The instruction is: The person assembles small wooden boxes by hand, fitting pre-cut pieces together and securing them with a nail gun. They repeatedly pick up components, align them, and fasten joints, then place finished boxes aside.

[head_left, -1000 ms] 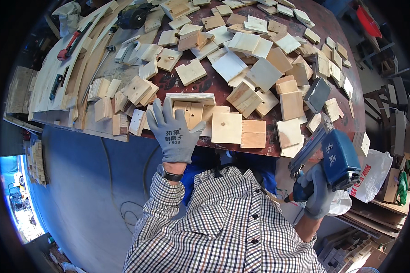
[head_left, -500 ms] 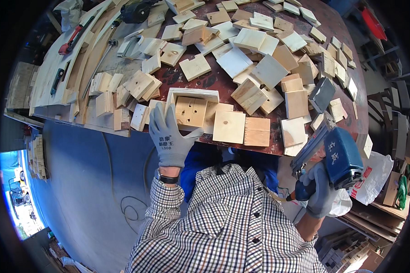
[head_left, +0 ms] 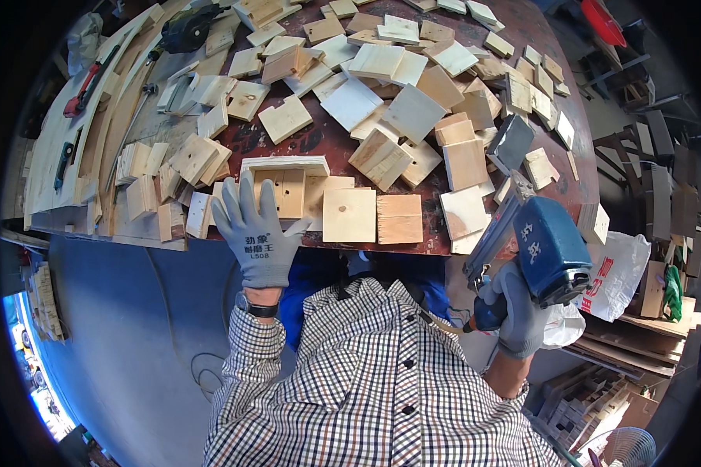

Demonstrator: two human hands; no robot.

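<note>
My left hand (head_left: pixel 258 243), in a grey glove, is open with its fingers spread at the bench's front edge. Its fingertips overlap a small wooden assembly (head_left: pixel 292 194) of a block with dark holes and a board standing behind it; whether they touch it I cannot tell. Closed round the handle of a blue nail gun (head_left: pixel 553 249) is my right hand (head_left: pixel 523 315), gloved as well. The gun is held at the bench's front right, its long magazine slanting up and away. Beside the assembly lie a pale square block (head_left: pixel 349 215) and a browner block (head_left: pixel 399 219).
Loose wood offcuts (head_left: pixel 350 101) cover much of the dark red bench (head_left: pixel 436 244). Long boards at the left carry a red-handled tool (head_left: pixel 86 87) and a black tool (head_left: pixel 191 27). A white plastic bag (head_left: pixel 619 272) hangs at the right, above stacked boards. A hose (head_left: pixel 202 366) lies on the floor.
The whole view has shifted, so bench and hands sit further left in the picture. My left fingers are spread wider and overlap the assembly more. The nail gun stays in my right hand.
</note>
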